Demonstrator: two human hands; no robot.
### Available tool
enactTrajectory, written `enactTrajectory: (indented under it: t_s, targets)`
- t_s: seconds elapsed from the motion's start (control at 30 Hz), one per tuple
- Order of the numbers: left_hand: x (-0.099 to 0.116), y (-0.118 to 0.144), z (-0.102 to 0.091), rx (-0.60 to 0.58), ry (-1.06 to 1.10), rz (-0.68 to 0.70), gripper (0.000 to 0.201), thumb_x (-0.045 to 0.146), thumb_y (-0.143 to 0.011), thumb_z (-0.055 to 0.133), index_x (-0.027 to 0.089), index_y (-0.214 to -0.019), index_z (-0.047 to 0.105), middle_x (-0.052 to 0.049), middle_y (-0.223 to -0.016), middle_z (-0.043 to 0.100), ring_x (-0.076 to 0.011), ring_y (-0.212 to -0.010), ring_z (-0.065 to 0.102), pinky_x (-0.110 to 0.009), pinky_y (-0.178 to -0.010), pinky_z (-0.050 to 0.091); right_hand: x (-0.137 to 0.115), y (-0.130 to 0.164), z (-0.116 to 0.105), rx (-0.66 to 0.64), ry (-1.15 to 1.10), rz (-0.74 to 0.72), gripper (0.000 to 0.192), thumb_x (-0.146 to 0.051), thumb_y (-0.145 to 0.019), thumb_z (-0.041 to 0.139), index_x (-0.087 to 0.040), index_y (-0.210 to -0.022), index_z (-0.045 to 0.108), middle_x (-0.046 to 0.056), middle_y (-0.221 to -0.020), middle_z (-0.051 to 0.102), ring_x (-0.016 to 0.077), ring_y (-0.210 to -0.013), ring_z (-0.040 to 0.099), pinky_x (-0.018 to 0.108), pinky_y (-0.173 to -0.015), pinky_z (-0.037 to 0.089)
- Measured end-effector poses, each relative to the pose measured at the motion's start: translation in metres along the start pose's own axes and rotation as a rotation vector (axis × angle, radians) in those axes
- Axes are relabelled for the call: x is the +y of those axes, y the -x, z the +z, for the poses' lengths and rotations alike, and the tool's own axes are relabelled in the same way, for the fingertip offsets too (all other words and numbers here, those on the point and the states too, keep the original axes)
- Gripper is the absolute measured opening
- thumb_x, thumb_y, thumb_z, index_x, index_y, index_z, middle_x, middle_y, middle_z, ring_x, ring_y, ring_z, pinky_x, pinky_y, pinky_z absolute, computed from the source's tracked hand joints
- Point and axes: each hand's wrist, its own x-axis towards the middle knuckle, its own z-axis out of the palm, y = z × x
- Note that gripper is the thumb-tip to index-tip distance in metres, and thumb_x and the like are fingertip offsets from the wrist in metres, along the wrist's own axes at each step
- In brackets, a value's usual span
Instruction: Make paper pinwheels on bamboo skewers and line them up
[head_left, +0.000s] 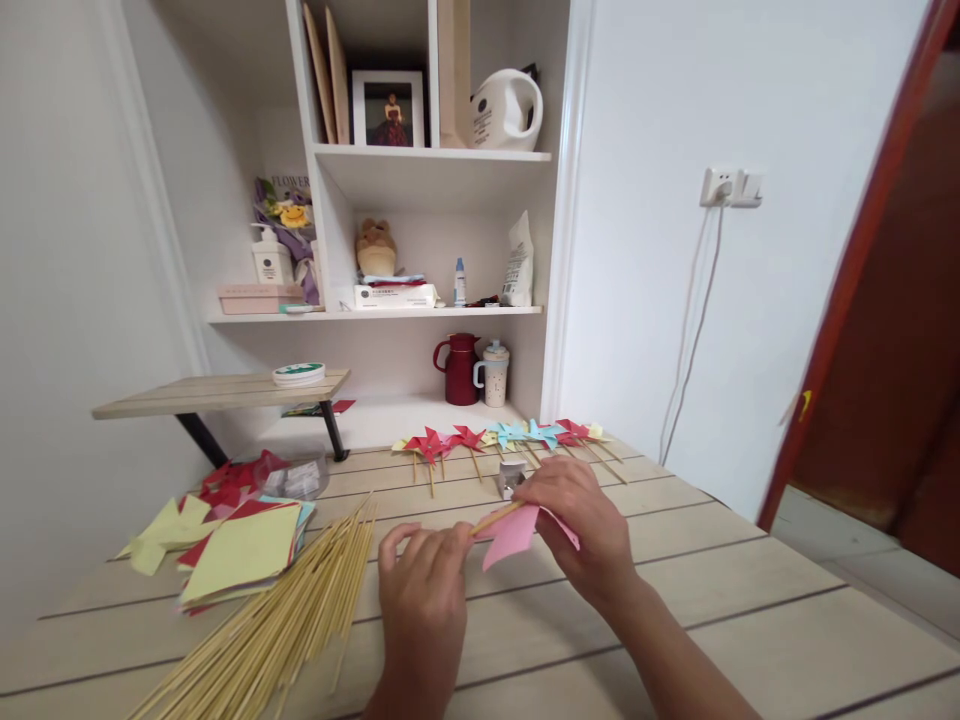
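Note:
Just above the middle of the table, my left hand (425, 575) is closed round one end of a thin wooden stick (496, 516). The stick slants up to the right toward my right hand (581, 520), whose fingers are closed on a pink paper pinwheel (512, 540) at the stick's other end. Part of the pink paper is hidden behind my right fingers. A small open box (512, 477) stands just beyond my right hand. To the left of my left hand lies a large spread of bare wooden sticks (300, 605).
Several finished pinwheels (469, 438) on sticks lie along the table's back edge. Stacked coloured paper squares (244, 550), folded yellow paper (169, 530) and a clear container (300, 475) sit at left. A small raised stand (225, 393) rises behind. A red jug (459, 370) stands on the shelf.

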Motion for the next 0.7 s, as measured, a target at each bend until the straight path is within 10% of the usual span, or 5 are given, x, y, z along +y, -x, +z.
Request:
enactTrajectory:
  t_s: [0.33, 0.53, 0.7]
  targets:
    - [-0.005, 0.011, 0.008, -0.038, 0.104, -0.159, 0.023, 0.010, -0.091, 0.049, 0.020, -0.097, 0.069, 0.000, -0.074, 0.074, -0.0155, -0.064, 0.063, -0.037, -0.085, 0.037, 0.004, 0.004, 0.002, 0.084, 0.032, 0.111, 0.061, -0.015, -0.086, 0.067, -0.030, -0.141, 0.044, 0.010, -0.126, 0.063, 0.0281, -0.114, 0.060, 0.052, -0.098, 0.046]
    - [-0.008, 0.004, 0.009, -0.280, 0.619, -0.977, 0.028, 0.039, -0.088, 0.057, 0.021, -0.075, 0.073, -0.002, -0.064, 0.068, -0.0192, -0.062, 0.058, -0.030, -0.065, 0.042, 0.005, 0.007, 0.006, 0.265, -0.078, 0.433, 0.058, -0.026, -0.088, 0.066, -0.029, -0.141, 0.044, 0.012, -0.141, 0.048, 0.0266, -0.117, 0.058, 0.053, -0.104, 0.044]
    - [-0.011, 0.003, 0.009, -0.282, 0.940, -1.225, 0.034, 0.049, -0.081, 0.065, 0.017, -0.069, 0.072, -0.006, -0.073, 0.070, -0.0171, -0.072, 0.055, -0.028, -0.074, 0.042, 0.009, 0.008, 0.013, 0.370, -0.387, 0.862, 0.043, -0.040, -0.089, 0.063, -0.026, -0.128, 0.055, 0.008, -0.111, 0.062, 0.0208, -0.096, 0.064, 0.042, -0.087, 0.053]
